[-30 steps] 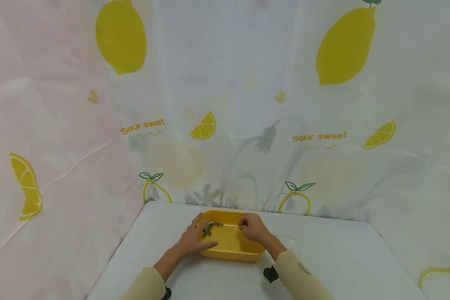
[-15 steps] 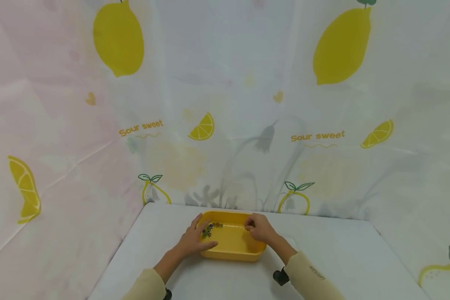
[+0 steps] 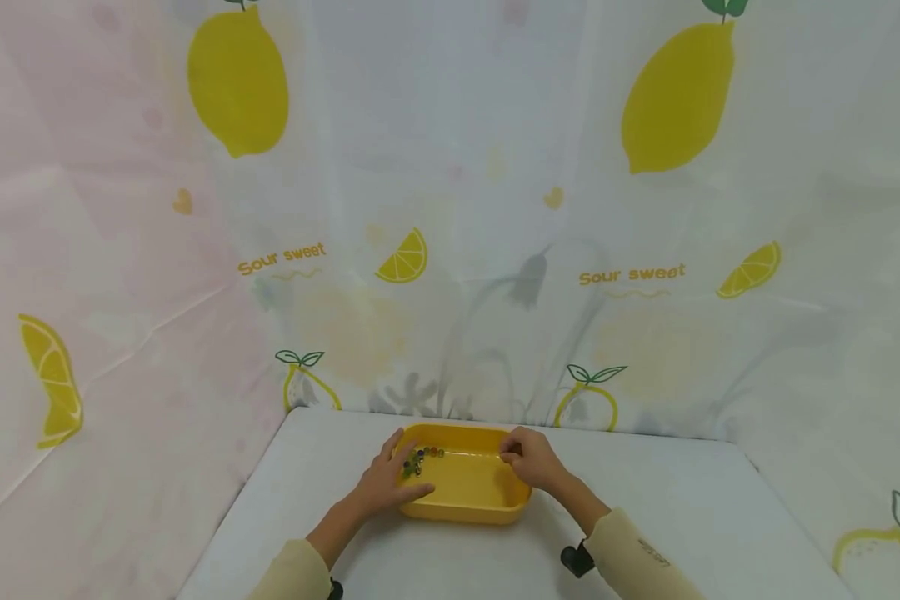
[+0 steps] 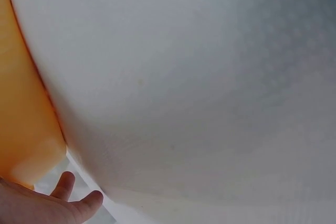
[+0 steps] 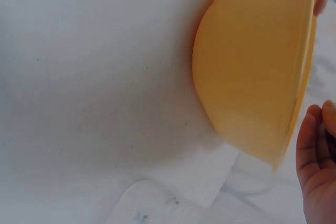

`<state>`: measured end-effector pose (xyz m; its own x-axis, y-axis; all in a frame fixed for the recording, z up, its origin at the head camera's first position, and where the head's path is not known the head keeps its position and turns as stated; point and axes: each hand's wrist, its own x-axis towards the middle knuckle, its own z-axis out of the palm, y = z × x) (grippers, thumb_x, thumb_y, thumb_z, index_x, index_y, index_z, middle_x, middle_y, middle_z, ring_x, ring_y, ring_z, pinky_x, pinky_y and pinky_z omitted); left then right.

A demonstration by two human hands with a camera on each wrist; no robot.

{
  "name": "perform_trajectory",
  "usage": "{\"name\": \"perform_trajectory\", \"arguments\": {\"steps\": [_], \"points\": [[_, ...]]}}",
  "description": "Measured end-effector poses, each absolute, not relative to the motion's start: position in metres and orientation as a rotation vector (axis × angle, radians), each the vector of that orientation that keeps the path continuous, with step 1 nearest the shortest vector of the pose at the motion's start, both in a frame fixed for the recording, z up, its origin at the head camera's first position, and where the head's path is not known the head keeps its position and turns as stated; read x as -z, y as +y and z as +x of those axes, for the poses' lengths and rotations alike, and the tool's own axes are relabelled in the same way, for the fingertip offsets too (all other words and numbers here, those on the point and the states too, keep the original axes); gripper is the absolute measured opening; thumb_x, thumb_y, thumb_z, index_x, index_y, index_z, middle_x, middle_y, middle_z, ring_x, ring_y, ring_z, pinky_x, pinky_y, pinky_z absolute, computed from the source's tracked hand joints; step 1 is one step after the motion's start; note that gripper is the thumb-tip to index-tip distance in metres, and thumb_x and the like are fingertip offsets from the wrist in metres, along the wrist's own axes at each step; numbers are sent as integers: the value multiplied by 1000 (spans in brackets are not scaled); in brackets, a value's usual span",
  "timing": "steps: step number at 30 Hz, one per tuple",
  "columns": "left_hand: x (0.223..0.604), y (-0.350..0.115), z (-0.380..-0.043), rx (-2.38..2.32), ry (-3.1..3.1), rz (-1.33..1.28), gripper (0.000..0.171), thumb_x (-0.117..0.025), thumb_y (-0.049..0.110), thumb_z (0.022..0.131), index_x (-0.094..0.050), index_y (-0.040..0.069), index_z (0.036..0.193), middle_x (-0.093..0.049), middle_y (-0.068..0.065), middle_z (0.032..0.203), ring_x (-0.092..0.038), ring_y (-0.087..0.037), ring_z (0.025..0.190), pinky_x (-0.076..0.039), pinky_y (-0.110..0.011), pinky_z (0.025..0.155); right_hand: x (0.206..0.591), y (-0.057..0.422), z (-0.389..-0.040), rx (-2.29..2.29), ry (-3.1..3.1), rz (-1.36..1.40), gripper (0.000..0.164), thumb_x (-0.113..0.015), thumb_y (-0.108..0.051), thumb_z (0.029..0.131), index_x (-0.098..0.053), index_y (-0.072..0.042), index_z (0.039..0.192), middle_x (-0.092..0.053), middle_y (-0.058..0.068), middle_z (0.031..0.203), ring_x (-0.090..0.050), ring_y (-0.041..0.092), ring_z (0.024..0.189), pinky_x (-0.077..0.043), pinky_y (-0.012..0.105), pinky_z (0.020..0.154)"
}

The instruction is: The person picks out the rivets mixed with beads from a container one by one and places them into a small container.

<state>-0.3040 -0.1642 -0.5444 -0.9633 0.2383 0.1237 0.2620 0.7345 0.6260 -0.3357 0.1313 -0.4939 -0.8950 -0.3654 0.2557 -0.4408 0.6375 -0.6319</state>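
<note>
A yellow plastic tray (image 3: pixel 465 512) sits on the white table. Several small coloured balls, like glass marbles (image 3: pixel 420 458), lie at its left end and along the back wall. My left hand (image 3: pixel 381 483) rests on the tray's left end, fingers spread over the far rim and thumb over the near side. At the right end, my right hand (image 3: pixel 528 460) hovers by the far rim, its fingers curled and the fingertips close to the thumb. In the right wrist view that hand is beside the tray's rim (image 5: pixel 302 77); I cannot tell whether something small is inside its fingers.
A clear plastic item (image 5: pixel 157 203) lies on the white table (image 3: pixel 667 500) near the tray in the right wrist view. Behind the table hangs a pale curtain (image 3: pixel 457 250) printed with lemons. Each wrist wears a black device (image 3: pixel 577 560).
My right hand has moved to the right, from over the tray's inside to its right end. The left hand stays on the tray, and the marbles keep their layout.
</note>
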Motion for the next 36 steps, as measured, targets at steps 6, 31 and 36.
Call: {"name": "perform_trajectory", "arguments": {"steps": [6,31,36], "points": [[544,-167,-304,1032,-2907,-406,91,-72,60,80,-40,15,152,-17,-18,164,-36,-50,138,-34,-71,103,490,136,-331,-1110,-2717,767,14,-69,4,86,-67,-9,80,-62,-1,81,-56,8,72,-52,20,67],[540,-171,-303,1031,-2904,-389,92,-74,59,79,-41,14,151,-17,-17,164,-36,-51,137,-35,-71,103,482,205,-312,-1070,-2686,537,8,-72,3,85,-67,-4,85,-67,3,83,-65,14,75,-53,22,65],[543,-166,-302,1069,-2910,-417,93,-75,58,78,-39,12,152,-16,-18,164,-38,-53,135,-37,-71,101,487,232,-302,-1052,-2660,391,10,-73,1,84,-68,-8,85,-69,2,83,-66,11,73,-51,22,61]]}}
